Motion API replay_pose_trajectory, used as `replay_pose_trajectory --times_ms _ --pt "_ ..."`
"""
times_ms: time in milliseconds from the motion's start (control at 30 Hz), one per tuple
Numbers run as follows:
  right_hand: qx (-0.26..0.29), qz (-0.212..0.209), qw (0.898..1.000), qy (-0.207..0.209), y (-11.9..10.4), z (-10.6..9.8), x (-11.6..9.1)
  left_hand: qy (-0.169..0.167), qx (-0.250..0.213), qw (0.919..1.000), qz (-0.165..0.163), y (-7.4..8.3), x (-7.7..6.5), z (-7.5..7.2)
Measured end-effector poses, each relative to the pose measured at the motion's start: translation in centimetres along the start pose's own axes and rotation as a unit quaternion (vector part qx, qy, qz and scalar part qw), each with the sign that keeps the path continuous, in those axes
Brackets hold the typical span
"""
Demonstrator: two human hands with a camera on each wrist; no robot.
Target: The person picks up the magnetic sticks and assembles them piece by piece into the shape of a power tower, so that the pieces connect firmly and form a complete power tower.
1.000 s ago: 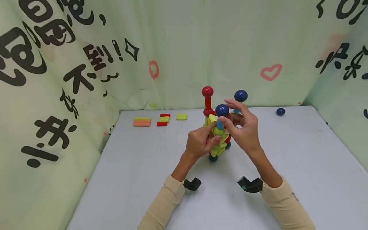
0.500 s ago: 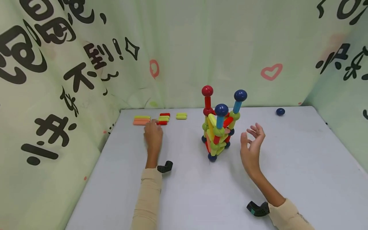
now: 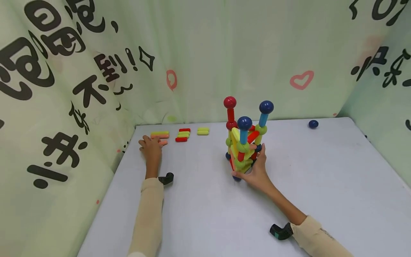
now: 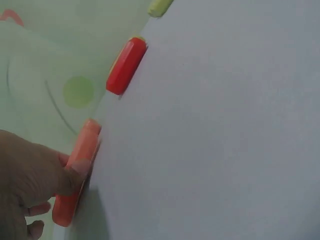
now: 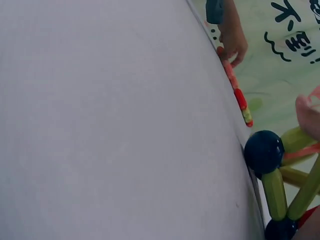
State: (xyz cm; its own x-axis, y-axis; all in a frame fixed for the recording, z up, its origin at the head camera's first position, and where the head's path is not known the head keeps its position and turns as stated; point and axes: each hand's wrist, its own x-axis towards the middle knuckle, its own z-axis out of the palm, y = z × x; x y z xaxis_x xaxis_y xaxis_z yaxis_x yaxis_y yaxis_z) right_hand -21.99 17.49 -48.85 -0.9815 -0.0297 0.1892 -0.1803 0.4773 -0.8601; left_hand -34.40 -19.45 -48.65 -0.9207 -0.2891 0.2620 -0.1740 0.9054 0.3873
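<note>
My left hand (image 3: pixel 151 151) is at the far left of the table, pinching an orange stick (image 4: pixel 64 212) between thumb and fingers in the left wrist view. Toward the middle stands a tower of magnetic sticks and balls (image 3: pixel 243 147), with yellow-green, red and orange sticks. Blue sticks carry two blue balls at its top, and a red stick carries a red ball (image 3: pixel 229 102). My right hand (image 3: pixel 258 175) holds the tower low down, thumb at the front near a dark blue ball and fingers at the right side. Part of the base is hidden behind that hand.
Beside my left hand lie a yellow-green stick and an orange stick (image 3: pixel 163 136). Further right are a group of red and yellow-green sticks (image 3: pixel 183 135) and two yellow-green sticks (image 3: pixel 203 131). A loose dark blue ball (image 3: pixel 313 124) sits at the back right. Curtains (image 3: pixel 199 53) border the table.
Both hands have left the tower's upper part. My left hand moved left to the sticks and pinches an orange one; my right hand drew back, then took hold of the tower's base.
</note>
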Motion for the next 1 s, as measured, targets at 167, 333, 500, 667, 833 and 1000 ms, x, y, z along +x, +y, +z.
replay_pose_trajectory --times_ms 167,333,500,667,833,1000 --pt "-0.015 -0.021 0.999 0.025 0.5 1.1 0.1 0.009 -0.116 0.9932 0.005 2.3 -0.7 -1.1" --pt "-0.030 -0.045 0.998 0.028 0.6 1.1 0.3 -0.106 -0.440 0.8906 0.047 8.2 -1.0 -3.6" --pt "-0.011 -0.080 0.997 -0.009 0.7 0.8 0.6 -0.206 -0.588 0.7792 0.070 14.5 -1.3 -5.7" --pt "0.007 -0.128 0.990 -0.056 1.3 0.5 1.4 -0.249 -0.608 0.7499 0.083 18.4 -1.3 -6.4" --pt "0.021 -0.146 0.985 -0.092 1.5 0.0 1.9 -0.301 -0.598 0.7363 0.098 20.0 -1.6 -6.3" --pt "0.024 -0.081 0.981 -0.174 1.3 -1.8 2.3 -0.336 -0.583 0.7230 0.158 20.0 -2.3 -5.7"
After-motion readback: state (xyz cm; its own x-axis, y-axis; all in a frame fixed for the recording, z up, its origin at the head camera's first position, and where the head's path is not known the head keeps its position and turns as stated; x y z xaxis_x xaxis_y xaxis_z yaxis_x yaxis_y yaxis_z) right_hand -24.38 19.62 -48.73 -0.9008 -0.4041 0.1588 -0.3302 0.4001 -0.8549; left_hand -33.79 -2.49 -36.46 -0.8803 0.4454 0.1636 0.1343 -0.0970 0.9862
